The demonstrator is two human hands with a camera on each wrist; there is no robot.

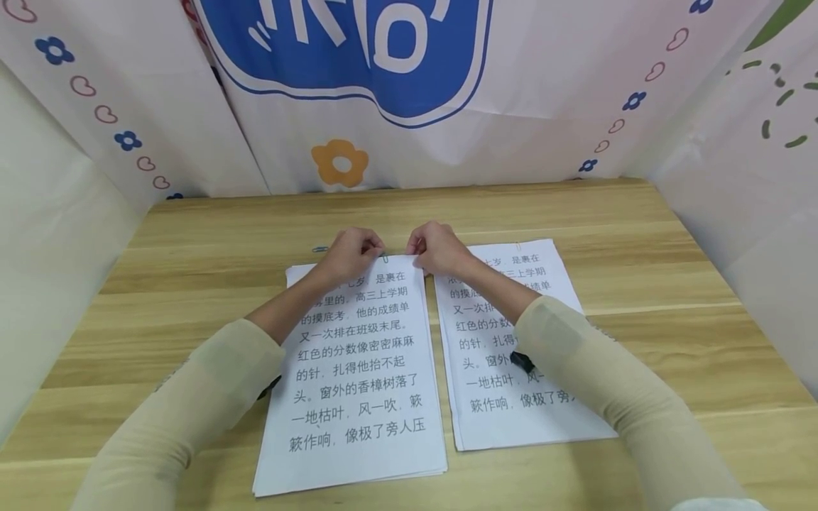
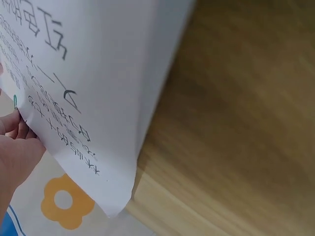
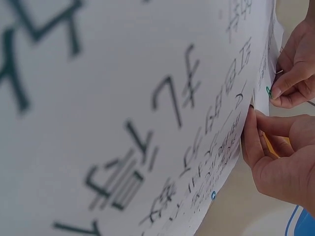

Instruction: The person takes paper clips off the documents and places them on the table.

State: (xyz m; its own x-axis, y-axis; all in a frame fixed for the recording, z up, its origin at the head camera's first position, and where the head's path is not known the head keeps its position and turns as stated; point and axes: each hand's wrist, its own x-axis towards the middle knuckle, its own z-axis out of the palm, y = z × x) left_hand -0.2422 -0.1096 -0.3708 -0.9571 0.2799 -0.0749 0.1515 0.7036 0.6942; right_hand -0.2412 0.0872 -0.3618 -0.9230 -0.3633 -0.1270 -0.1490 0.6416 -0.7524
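Observation:
My left hand (image 1: 351,254) is at the top edge of the left stack of printed sheets (image 1: 364,369), its thumb and fingers pinching a small green paper clip (image 3: 268,92) that sits over that edge. The clip shows in the left wrist view too, just above the fingertips. With thumb and forefinger, my right hand (image 1: 439,248) pinches the same stack by its top right corner. Under my right forearm lies a second stack of printed sheets (image 1: 511,419), with a small clip (image 1: 518,247) on its top edge.
A loose blue paper clip (image 1: 319,249) lies on the wooden table (image 1: 211,234) just left of my left hand. Behind the table hangs a white printed cloth (image 1: 511,135) with a blue emblem and an orange flower, and white cloth closes off both sides.

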